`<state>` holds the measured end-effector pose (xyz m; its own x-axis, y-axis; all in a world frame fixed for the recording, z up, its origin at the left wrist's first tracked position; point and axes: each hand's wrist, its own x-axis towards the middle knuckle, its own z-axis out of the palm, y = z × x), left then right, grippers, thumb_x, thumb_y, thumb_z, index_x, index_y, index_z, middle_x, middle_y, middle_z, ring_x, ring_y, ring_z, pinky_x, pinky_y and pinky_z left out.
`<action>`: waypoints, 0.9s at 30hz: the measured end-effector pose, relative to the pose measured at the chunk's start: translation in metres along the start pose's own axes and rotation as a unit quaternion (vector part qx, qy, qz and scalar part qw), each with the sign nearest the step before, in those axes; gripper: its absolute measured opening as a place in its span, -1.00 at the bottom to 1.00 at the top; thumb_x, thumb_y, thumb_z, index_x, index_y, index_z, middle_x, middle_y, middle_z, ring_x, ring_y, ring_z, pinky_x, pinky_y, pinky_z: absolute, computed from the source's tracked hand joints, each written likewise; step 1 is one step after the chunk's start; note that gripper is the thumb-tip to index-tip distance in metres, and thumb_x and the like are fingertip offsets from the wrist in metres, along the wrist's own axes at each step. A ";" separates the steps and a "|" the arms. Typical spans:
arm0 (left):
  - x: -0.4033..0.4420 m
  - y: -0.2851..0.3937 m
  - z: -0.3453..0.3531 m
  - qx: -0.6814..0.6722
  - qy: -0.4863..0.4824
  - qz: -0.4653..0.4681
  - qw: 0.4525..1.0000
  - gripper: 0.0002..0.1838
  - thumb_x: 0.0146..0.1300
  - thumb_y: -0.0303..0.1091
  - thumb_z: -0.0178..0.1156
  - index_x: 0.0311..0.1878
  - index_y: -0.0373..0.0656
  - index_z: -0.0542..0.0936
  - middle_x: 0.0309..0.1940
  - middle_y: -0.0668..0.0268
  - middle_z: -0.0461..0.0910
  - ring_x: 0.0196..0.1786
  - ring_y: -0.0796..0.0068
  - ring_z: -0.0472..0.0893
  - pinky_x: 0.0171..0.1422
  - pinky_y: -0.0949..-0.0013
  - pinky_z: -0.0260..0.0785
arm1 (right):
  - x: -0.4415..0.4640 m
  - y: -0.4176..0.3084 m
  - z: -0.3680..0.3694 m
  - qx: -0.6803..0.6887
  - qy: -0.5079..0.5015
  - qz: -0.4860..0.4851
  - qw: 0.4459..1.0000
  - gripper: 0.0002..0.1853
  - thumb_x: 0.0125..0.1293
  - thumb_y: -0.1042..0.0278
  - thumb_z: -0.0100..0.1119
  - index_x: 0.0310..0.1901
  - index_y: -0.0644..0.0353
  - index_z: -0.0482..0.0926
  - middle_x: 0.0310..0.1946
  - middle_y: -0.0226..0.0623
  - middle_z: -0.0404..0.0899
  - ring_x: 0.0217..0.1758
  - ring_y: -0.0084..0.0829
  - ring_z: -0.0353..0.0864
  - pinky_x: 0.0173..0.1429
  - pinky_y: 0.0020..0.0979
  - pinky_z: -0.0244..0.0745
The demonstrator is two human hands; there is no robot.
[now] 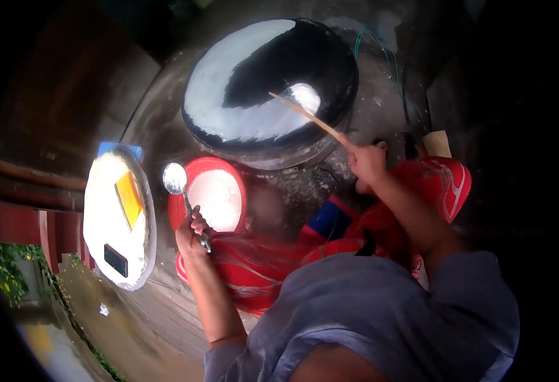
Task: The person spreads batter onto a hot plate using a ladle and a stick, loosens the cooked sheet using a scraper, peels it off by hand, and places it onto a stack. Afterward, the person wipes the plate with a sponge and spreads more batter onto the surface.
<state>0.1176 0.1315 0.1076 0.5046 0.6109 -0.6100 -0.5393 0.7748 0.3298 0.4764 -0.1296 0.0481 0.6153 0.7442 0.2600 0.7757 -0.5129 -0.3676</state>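
Note:
My right hand [367,163] is closed around the thick end of a thin wooden stick [318,121]. The stick's tip reaches over a large round black griddle [279,63]. White batter [209,83] coats the griddle's left and front part in a curved band, and a brighter white patch [305,97] lies under the stick. I cannot tell whether the stick touches the surface. In my left hand [192,232] is the handle of a metal ladle [175,179], its bowl wet with white. Right beside the ladle stands a red bucket [242,184] holding white liquid [217,200].
To the left sits a round white stack [107,210] bearing a yellow item [128,198] and a black phone [116,260]. A blue item [120,150] shows behind it. Red patterned fabric [241,270] covers my legs. A green cord [384,54] trails at the back right.

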 end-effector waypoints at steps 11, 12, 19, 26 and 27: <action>0.016 -0.002 0.011 -0.021 0.048 0.009 0.999 -0.71 0.34 -0.42 -0.25 -0.07 -0.49 0.33 -0.48 0.24 0.38 -0.61 0.54 0.34 -0.63 0.53 0.21 | 0.031 0.067 -0.021 0.030 0.017 -0.113 0.993 -0.44 0.01 0.50 0.12 0.11 -0.20 0.49 -0.50 -0.25 0.49 -0.51 -0.21 0.51 -0.44 -0.25 0.44; 0.016 -0.002 0.012 -0.025 0.050 0.007 0.998 -0.71 0.35 -0.42 -0.25 -0.07 -0.48 0.33 -0.48 0.24 0.38 -0.61 0.54 0.34 -0.62 0.53 0.21 | 0.043 0.086 -0.025 0.036 0.042 -0.089 0.994 -0.44 0.00 0.50 0.12 0.10 -0.23 0.50 -0.50 -0.28 0.49 -0.52 -0.23 0.51 -0.46 -0.28 0.44; 0.028 0.002 0.017 -0.039 0.082 0.001 0.996 -0.71 0.35 -0.42 -0.27 -0.07 -0.46 0.34 -0.50 0.27 0.36 -0.62 0.55 0.34 -0.63 0.53 0.20 | 0.087 0.081 -0.013 0.253 -0.036 0.032 0.966 -0.55 0.04 0.40 0.16 0.03 -0.19 0.55 -0.55 -0.21 0.53 -0.53 -0.22 0.52 -0.38 -0.29 0.46; 0.034 0.003 0.021 -0.029 0.082 0.019 0.996 -0.75 0.37 -0.38 -0.24 -0.12 -0.41 0.33 -0.50 0.29 0.38 -0.62 0.56 0.35 -0.63 0.53 0.24 | 0.125 0.177 -0.032 -0.079 0.040 -0.127 0.988 -0.42 0.01 0.52 0.12 0.14 -0.19 0.47 -0.57 -0.30 0.43 -0.57 -0.33 0.48 -0.50 -0.32 0.42; 0.035 0.003 0.022 -0.026 0.082 0.018 0.996 -0.75 0.37 -0.38 -0.24 -0.12 -0.41 0.33 -0.50 0.29 0.38 -0.62 0.56 0.35 -0.63 0.53 0.24 | 0.145 0.168 -0.032 -0.122 0.048 -0.120 0.984 -0.44 0.02 0.53 0.13 0.12 -0.17 0.48 -0.55 -0.25 0.45 -0.59 -0.33 0.47 -0.48 -0.33 0.42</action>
<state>0.1491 0.1587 0.1031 0.3698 0.6005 -0.7090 -0.5920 0.7404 0.3183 0.7002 -0.1216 0.0523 0.4113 0.8186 0.4010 0.9039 -0.4231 -0.0635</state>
